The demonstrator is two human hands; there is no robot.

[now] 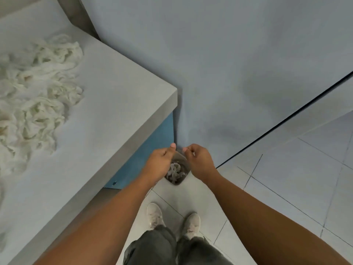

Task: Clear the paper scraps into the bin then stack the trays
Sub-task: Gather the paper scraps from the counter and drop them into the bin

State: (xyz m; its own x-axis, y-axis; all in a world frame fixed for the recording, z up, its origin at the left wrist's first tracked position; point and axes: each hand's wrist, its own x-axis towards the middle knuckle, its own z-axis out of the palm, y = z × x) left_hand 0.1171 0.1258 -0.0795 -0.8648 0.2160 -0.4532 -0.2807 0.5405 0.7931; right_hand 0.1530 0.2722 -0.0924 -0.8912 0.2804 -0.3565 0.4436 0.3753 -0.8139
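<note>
A person's left hand (162,161) and right hand (198,159) hover with fingers curled over a small bin (177,183) holding shreds (175,170) on the floor beside the table (114,111), where a heap of paper scraps (38,88) lies; whether either hand pinches anything cannot be told.

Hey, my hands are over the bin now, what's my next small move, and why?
Probably reach the left hand over to the table and gather another handful of paper scraps: a big pile lies there, while the bin on the floor holds only some.
</note>
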